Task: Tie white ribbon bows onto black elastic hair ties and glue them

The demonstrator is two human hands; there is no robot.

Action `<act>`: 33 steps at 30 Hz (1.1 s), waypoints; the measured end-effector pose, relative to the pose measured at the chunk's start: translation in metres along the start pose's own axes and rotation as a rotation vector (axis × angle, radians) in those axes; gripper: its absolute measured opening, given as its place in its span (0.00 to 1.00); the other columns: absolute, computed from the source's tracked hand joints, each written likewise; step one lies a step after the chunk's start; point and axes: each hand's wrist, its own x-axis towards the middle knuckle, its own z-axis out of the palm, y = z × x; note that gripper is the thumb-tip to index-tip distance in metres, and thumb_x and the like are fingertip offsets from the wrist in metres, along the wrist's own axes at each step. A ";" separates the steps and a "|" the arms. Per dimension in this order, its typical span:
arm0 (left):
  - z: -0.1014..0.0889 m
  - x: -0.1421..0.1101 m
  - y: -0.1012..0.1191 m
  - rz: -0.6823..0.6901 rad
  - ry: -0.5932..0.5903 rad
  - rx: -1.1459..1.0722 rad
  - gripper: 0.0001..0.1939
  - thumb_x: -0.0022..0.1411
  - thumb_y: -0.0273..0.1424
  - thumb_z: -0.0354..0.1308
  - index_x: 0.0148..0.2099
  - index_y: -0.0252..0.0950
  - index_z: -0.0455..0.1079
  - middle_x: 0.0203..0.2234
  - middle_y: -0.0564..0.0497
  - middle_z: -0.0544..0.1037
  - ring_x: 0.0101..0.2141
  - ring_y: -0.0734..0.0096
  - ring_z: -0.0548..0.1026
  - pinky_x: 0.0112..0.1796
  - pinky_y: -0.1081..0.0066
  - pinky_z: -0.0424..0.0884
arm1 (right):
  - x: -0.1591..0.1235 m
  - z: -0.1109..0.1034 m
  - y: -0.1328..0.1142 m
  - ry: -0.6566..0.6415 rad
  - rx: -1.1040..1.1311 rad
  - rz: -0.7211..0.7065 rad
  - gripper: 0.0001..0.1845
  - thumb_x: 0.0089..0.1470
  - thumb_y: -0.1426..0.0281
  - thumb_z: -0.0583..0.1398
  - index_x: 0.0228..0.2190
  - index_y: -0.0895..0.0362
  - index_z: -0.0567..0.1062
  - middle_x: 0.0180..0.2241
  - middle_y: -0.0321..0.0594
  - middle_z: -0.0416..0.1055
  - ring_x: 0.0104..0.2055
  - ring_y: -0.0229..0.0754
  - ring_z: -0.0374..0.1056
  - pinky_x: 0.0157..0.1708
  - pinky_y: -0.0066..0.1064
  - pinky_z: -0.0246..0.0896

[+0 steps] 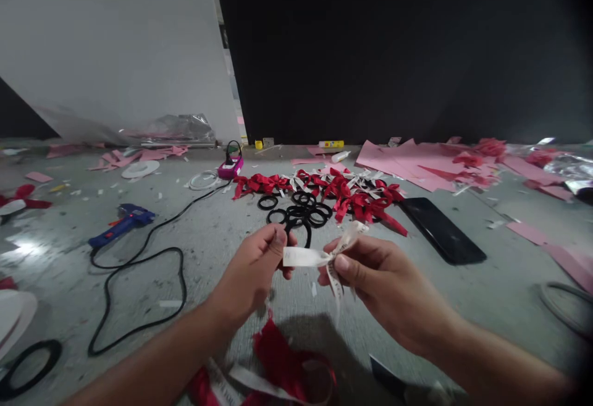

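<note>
My left hand (254, 267) is closed, its thumb pressed on the fingers. A black hair tie (309, 233) loops out from its fingertips. Between my hands, in the air, is a white printed ribbon bow (306, 257), one flat loop reaching my left fingers. My right hand (384, 270) pinches the bow at its knot between thumb and fingers, with ribbon tails above and below. On the floor just beyond lie several more black hair ties (301, 211) and a heap of red ribbon bows (354, 202) mixed with white ones.
A blue glue gun (123, 224) with a black cord (178, 264) lies left, near a magenta power adapter (230, 167). A black phone (442, 230) is at right. Pink paper (407, 165) and a glue stick (331, 144) lie along the dark panel. Red ribbon (278, 356) is close to me.
</note>
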 end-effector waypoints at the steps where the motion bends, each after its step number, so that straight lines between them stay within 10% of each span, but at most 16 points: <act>1: 0.002 -0.002 0.003 0.014 -0.021 0.025 0.16 0.67 0.42 0.48 0.34 0.35 0.65 0.19 0.55 0.67 0.22 0.77 0.63 0.23 0.77 0.58 | -0.001 0.000 0.001 -0.013 -0.032 -0.009 0.06 0.51 0.65 0.67 0.30 0.56 0.79 0.26 0.37 0.72 0.29 0.35 0.65 0.30 0.27 0.59; 15: 0.007 -0.011 0.000 0.145 -0.135 0.084 0.12 0.64 0.37 0.52 0.32 0.35 0.64 0.23 0.55 0.66 0.25 0.77 0.61 0.27 0.76 0.59 | -0.007 0.004 -0.003 0.096 -0.324 -0.179 0.03 0.52 0.69 0.66 0.29 0.55 0.78 0.23 0.34 0.71 0.26 0.33 0.64 0.25 0.24 0.58; 33: 0.002 -0.016 0.003 0.405 -0.212 0.270 0.11 0.65 0.23 0.47 0.32 0.35 0.67 0.27 0.55 0.72 0.28 0.77 0.68 0.31 0.77 0.63 | -0.005 0.010 0.002 0.149 -0.050 -0.143 0.20 0.49 0.74 0.66 0.25 0.54 0.57 0.23 0.29 0.66 0.25 0.33 0.67 0.27 0.26 0.63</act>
